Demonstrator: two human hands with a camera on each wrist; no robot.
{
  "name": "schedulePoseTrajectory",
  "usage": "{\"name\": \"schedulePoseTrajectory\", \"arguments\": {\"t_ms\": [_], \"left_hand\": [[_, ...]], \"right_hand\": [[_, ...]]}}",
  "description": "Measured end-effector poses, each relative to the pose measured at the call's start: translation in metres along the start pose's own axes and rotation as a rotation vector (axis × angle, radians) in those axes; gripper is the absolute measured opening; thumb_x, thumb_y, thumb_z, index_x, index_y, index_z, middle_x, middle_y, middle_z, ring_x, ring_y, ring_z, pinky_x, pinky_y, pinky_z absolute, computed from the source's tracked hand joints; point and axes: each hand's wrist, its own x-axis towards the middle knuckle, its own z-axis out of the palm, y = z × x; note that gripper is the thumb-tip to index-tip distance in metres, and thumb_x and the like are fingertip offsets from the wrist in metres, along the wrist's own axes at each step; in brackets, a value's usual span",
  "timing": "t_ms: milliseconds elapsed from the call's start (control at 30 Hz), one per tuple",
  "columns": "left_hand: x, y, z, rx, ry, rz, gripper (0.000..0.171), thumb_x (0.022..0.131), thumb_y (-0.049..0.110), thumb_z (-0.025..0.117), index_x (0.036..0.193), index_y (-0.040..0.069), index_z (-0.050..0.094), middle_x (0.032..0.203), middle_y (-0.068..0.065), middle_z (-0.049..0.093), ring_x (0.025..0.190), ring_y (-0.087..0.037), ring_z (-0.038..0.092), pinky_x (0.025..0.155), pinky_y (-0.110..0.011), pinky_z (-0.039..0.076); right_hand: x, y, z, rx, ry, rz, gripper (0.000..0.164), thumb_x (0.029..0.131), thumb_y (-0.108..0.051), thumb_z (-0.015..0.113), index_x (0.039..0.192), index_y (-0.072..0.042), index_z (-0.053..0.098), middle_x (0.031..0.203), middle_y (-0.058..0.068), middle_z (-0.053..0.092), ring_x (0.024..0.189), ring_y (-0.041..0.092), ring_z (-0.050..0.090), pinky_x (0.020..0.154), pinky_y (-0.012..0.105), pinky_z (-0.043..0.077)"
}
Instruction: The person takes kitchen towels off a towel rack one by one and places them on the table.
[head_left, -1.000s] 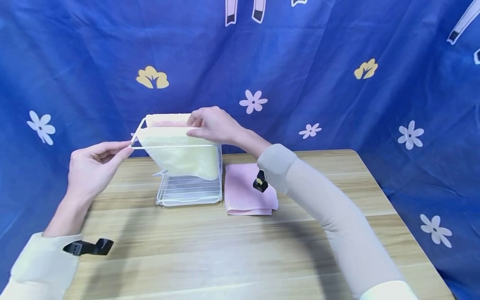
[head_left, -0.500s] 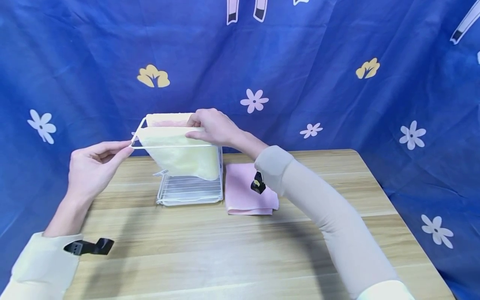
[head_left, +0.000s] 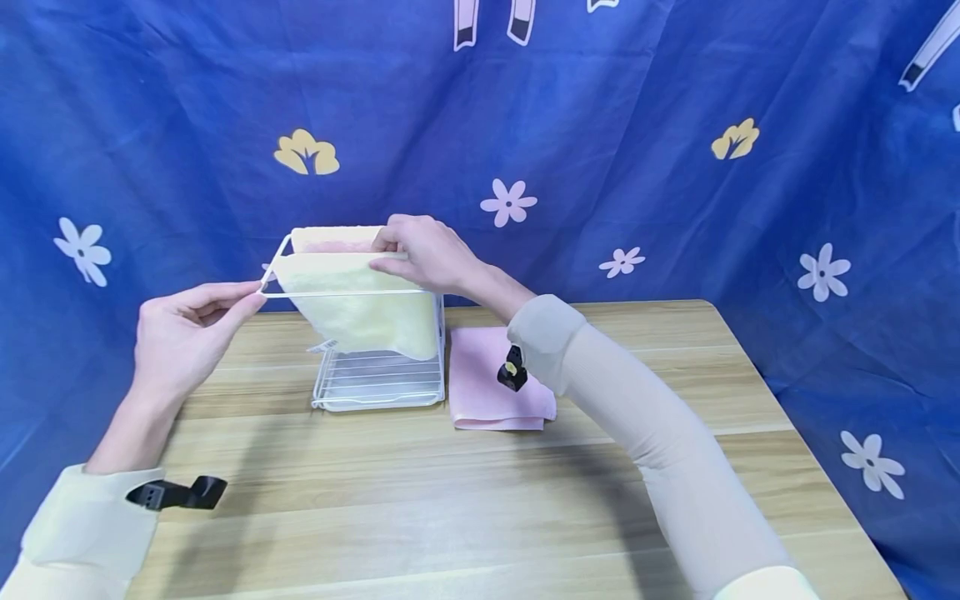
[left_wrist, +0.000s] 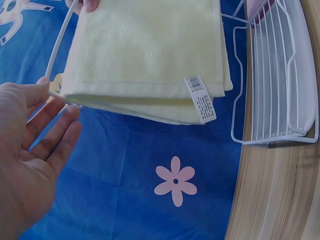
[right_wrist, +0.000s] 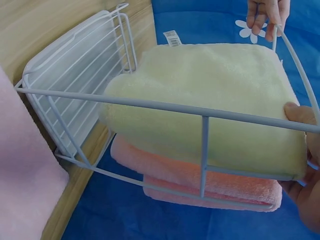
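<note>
A pale yellow towel point(head_left: 363, 312) hangs folded over a bar in the upper part of a white wire rack point(head_left: 378, 387). At the towel's top edge, toward its right end, my right hand point(head_left: 438, 254) pinches the cloth between thumb and fingers. My left hand point(head_left: 183, 337) holds the front left corner of the rack's top frame between thumb and forefinger, its other fingers loosely bent in the left wrist view. Behind the yellow towel hangs a pink towel point(right_wrist: 215, 190). A printed label point(left_wrist: 200, 99) sticks out from the yellow towel's lower left.
A folded pink towel point(head_left: 495, 392) lies on the wooden table point(head_left: 420, 492), right beside the rack. The rack's base holds a white tray under its wires. Close behind the table hangs a blue curtain point(head_left: 600, 167) with flower prints. Black cameras sit on both wrists.
My right wrist and forearm have shifted slightly left. Both hands keep their grips, and the towels and rack stay as they were.
</note>
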Motion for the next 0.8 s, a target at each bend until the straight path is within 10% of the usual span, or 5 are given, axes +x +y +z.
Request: {"name": "schedulePoseTrajectory", "arguments": {"t_ms": [800], "left_hand": [[0.000,-0.004,0.000,-0.010,-0.002,0.023,0.028,0.091,0.013,0.083,0.115,0.000,0.080,0.088,0.041,0.071,0.076,0.020,0.068,0.069,0.001,0.049]], "right_hand": [[-0.007,-0.006,-0.030,0.097,0.161,-0.035,0.021,0.102,-0.031,0.073,0.109,-0.014,0.080,0.099,-0.001,0.071,0.084,0.012,0.058,0.073,0.021,0.044]]}}
